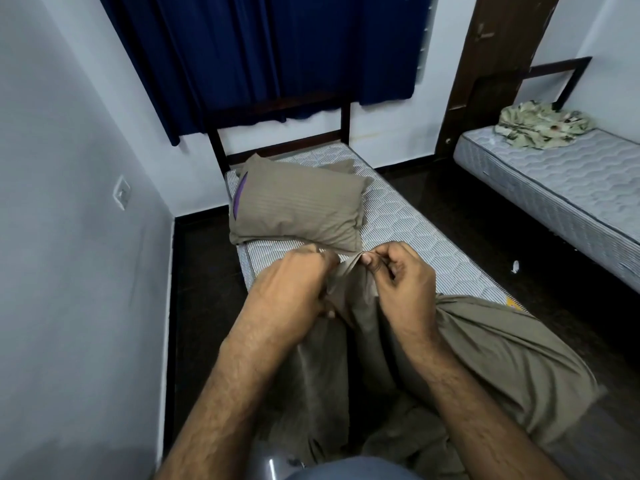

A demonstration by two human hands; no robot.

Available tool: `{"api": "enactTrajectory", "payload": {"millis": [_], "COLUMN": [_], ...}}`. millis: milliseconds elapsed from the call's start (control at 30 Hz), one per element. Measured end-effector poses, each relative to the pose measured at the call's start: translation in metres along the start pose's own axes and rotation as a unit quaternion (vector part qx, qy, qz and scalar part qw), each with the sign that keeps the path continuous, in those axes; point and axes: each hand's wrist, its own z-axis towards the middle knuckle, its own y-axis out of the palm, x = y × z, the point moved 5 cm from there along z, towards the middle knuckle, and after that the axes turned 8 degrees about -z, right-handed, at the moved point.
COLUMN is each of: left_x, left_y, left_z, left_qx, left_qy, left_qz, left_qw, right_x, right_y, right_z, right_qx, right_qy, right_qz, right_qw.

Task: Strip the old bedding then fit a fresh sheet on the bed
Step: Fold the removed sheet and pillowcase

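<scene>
A taupe sheet (pixel 485 348) lies bunched over the near end of the narrow bed's bare quilted mattress (pixel 408 223). My left hand (pixel 294 282) and my right hand (pixel 398 275) both grip a raised edge of that sheet, close together above the mattress, fingers curled round the cloth. A taupe pillow (pixel 298 206) with a purple strip at its open end rests at the head of the bed, with a second pillow partly hidden behind it.
A dark headboard (pixel 277 116) and blue curtains (pixel 277 46) stand behind the bed. The white wall (pixel 69 237) runs close on the left. Across a dark floor gap, a second bare mattress (pixel 571 188) holds crumpled floral bedding (pixel 543 126).
</scene>
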Motion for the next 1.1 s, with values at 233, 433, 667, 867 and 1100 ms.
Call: {"api": "enactTrajectory", "payload": {"millis": [233,433,667,867,1100], "left_x": [-0.012,-0.014,-0.008,0.007,-0.007], "left_y": [-0.014,-0.011,0.003,-0.01,-0.018], "left_z": [0.001,0.0,0.0,-0.005,-0.003], "left_qx": [0.263,0.316,0.27,0.173,0.136], "left_qy": [0.074,0.05,0.024,0.049,0.109], "left_qz": [-0.207,-0.301,-0.518,-0.781,-0.824], "left_qw": [0.939,0.899,0.811,0.599,0.539], "right_x": [-0.003,-0.006,0.018,0.03,0.037], "right_y": [-0.005,0.009,0.016,0.031,0.029], "right_z": [0.001,-0.004,-0.001,-0.01,0.0], "right_qx": [0.001,-0.098,-0.095,-0.15,-0.141], "right_qy": [-0.023,-0.072,0.026,0.141,0.157], "right_qz": [-0.009,-0.011,0.009,0.18,0.277], "right_qw": [1.0,0.993,0.995,0.962,0.937]}}
